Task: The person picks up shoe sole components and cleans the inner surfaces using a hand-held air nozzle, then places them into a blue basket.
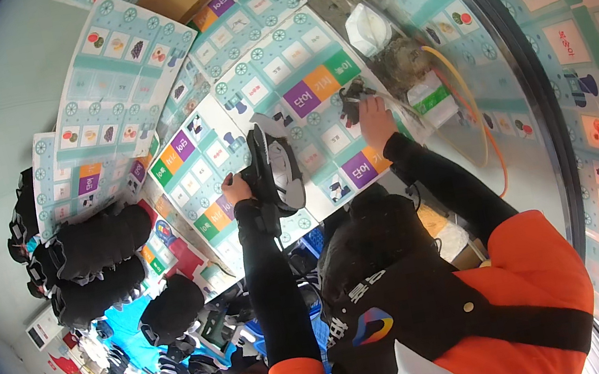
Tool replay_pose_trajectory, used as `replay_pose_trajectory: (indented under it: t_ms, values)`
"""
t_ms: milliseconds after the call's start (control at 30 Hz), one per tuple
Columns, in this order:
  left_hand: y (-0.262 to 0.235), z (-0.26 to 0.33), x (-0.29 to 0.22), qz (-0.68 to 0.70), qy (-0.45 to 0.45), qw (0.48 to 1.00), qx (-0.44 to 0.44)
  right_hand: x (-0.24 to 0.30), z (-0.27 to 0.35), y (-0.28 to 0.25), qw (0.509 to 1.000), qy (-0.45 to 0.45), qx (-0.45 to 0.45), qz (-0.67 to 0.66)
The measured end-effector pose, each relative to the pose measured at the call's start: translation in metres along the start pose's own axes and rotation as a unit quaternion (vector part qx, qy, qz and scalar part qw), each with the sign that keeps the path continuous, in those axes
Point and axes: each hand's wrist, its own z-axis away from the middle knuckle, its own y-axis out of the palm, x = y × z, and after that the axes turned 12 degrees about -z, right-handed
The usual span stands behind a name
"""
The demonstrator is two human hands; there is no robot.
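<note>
A curved black-and-grey fabric piece (281,166), pale inside with dark edges, lies on the patterned table covering (338,132). I cannot make out what kind of article it is. My left hand (236,188) is at its left edge, with the fingers curled against the black side. Farther right, my right hand (376,124) reaches to a small dark, uneven object (356,97) on the covering. Its fingers are closed at that object, whose kind I cannot tell. Black coverings run along both forearms below the wrists.
Stacked black fabric articles (101,246) stand left of the table. A white container (368,29) and a white-and-green box (433,101) sit beyond the right edge, near yellow and orange cables (475,112). Patterned boards (101,86) rise at the far left. Several people are at lower left.
</note>
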Motion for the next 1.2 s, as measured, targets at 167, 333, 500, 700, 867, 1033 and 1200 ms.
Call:
replay_pose_trajectory:
  t_ms: [167,333,500,700,867,1033,1200]
  values:
    - [-0.007,0.011,-0.035,0.028,-0.056,0.994,0.088,-0.050,-0.006,0.020,0.995,-0.052,-0.045,0.071]
    - [-0.017,-0.011,-0.068,0.019,0.008,0.981,0.195,-0.061,-0.003,0.003,0.997,-0.025,0.039,-0.055]
    - [-0.021,-0.108,-0.011,-0.430,0.325,0.836,0.102,0.021,0.013,-0.032,0.927,-0.048,0.010,-0.371]
    - [-0.014,-0.144,0.020,-0.290,0.363,0.872,0.153,0.099,0.007,-0.057,0.637,0.131,0.277,-0.707]
    - [0.004,-0.138,-0.006,-0.385,0.345,0.820,0.246,0.136,0.003,-0.037,0.865,-0.035,0.213,-0.453]
    - [-0.016,-0.147,0.002,-0.388,0.327,0.830,0.233,0.161,0.001,-0.052,0.895,0.017,0.199,-0.399]
    - [-0.021,-0.140,-0.007,-0.389,0.342,0.820,0.242,0.153,0.007,-0.039,0.882,-0.025,0.261,-0.391]
